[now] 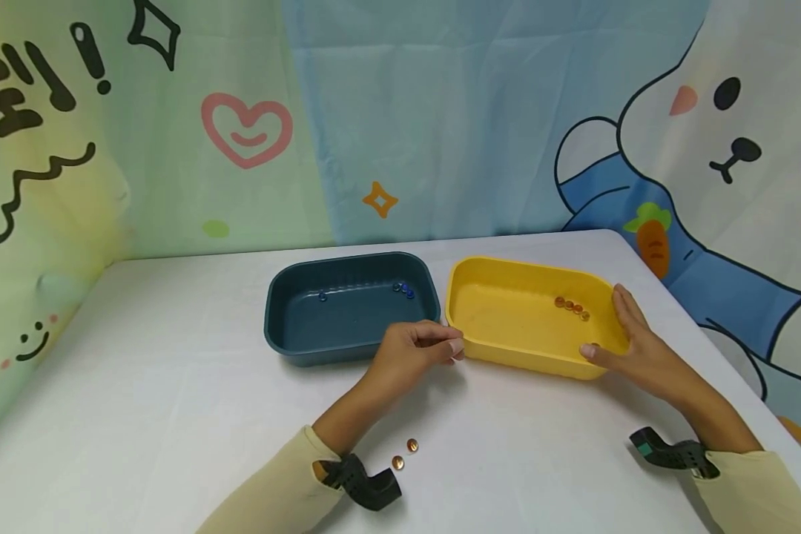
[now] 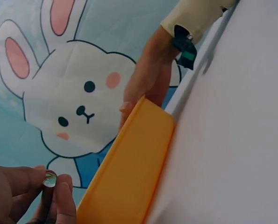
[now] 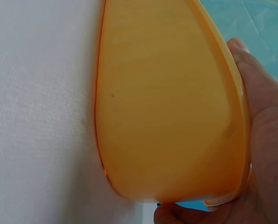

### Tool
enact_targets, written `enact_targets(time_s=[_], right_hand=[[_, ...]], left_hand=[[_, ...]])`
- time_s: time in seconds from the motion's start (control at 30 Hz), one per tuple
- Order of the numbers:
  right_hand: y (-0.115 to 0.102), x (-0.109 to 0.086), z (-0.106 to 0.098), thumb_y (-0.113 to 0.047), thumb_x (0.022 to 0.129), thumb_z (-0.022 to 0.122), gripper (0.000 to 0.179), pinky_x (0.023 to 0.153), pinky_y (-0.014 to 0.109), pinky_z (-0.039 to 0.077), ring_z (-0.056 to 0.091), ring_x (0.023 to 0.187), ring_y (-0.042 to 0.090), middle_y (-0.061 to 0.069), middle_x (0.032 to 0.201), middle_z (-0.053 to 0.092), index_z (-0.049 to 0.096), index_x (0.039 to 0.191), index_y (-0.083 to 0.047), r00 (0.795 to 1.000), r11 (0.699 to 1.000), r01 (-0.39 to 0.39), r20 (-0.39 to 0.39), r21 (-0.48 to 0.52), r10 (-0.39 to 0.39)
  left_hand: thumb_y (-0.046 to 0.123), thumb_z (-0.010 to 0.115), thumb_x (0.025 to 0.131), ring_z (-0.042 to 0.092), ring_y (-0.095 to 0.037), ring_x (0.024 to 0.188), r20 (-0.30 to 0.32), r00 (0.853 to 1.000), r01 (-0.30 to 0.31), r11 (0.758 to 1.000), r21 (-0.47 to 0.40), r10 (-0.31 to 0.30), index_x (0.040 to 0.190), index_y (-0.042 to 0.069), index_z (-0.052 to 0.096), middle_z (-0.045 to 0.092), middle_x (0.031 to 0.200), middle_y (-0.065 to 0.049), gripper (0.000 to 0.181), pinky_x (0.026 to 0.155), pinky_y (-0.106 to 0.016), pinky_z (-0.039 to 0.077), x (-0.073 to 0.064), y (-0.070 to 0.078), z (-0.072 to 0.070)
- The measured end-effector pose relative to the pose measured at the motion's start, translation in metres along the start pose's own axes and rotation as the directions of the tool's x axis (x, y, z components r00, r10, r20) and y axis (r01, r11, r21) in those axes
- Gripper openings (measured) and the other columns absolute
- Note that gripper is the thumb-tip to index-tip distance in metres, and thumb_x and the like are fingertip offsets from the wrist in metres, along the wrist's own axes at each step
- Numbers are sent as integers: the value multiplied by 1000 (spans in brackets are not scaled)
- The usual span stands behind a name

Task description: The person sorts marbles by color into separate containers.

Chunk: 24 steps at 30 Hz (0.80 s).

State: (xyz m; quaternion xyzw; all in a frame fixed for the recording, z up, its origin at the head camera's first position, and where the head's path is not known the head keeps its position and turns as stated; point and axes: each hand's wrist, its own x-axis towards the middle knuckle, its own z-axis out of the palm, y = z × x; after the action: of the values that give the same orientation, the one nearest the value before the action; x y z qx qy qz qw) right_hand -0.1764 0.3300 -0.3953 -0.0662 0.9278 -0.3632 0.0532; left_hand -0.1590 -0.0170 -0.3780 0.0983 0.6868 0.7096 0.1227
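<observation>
My left hand (image 1: 414,352) pinches a small clear glass marble (image 2: 50,179) between thumb and fingers, close to the near left corner of the yellow tray (image 1: 507,355). In the head view the fingers hide that marble. At the tray's right end, my right hand (image 1: 641,356) grips the rim, its thumb over the near side and its fingers spread along the far part of that end. Several amber marbles (image 1: 569,305) lie in a row inside the yellow tray, and another shows partly by the right thumb.
Left of the yellow tray stands a dark blue tray (image 1: 354,354) with several blue marbles (image 1: 403,289) in it. Two amber marbles, one (image 1: 411,445) slightly farther off than the other (image 1: 397,463), lie on the white tabletop (image 1: 173,415) near my left wrist. A printed curtain (image 1: 440,133) hangs behind.
</observation>
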Motion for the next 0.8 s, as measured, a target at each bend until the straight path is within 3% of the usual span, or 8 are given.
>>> enact_targets(time_s=[0.13,0.37,0.6,0.8], right_hand=[[0,0,0,-38,87,71,112,102,69,15,-10,142,46,9,158,-25,-15,152,-9,1000,1000,-2,-1,0,2],[-1,1,0,-39,87,70,111,101,71,16,-9,142,47,9,158,-25,-15,152,-10,1000,1000,5,1,0,-5],[-2,2,-1,-40,86,71,112,100,70,17,-8,143,46,9,158,-23,-14,153,-10,1000,1000,17,-6,-1,-17],[0,0,-1,-39,86,71,112,101,70,15,-10,143,45,9,158,-23,-14,152,-9,1000,1000,21,-8,21,-21]], left_hand=[[6,70,89,69,-30,88,-3,1000,7,999,-49,-7,102,-5,72,71,96,-9,17,79,-31,55,8,4,5],[5,68,91,68,-18,80,-10,1000,16,997,-73,-17,101,-4,72,71,86,-13,15,78,-34,56,23,13,8],[5,69,90,69,-18,84,-45,994,91,989,-120,-97,103,-3,72,70,99,-17,16,87,-37,53,42,21,7],[5,68,91,69,-17,82,-92,981,157,978,-137,-170,106,-6,69,69,97,-14,19,84,-32,54,63,22,7]])
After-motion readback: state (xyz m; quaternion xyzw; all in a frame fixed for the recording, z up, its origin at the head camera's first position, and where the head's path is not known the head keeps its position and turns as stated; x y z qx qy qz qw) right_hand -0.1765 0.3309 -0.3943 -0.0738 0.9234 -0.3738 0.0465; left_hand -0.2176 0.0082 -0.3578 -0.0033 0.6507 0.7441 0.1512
